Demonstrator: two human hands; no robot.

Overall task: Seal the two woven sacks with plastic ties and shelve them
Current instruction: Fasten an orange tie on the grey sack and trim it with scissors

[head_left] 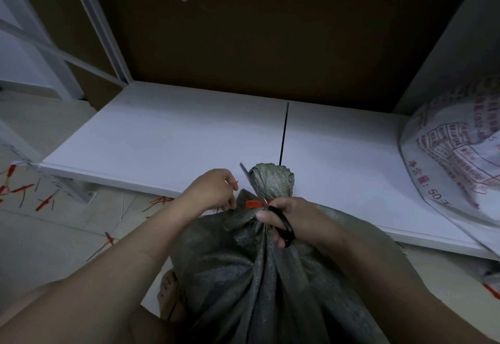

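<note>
Head view: grey sack (pixel 270 276) tied, scissors (pixel 285 226) at its neck.
The sack stood before the white shelf (pixel 162 138), its bunched neck cinched by a red tie (pixel 253 204). The right hand (pixel 297 215) kept its grip round the black-handled scissors, and the left hand (pixel 213 190) pinched the tie's thin end. A white printed sack (pixel 454 159) lay on the shelf.

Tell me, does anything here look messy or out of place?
Yes. Many red tie scraps lie scattered on the floor left of the grey sack, like offcuts never swept up.
</note>
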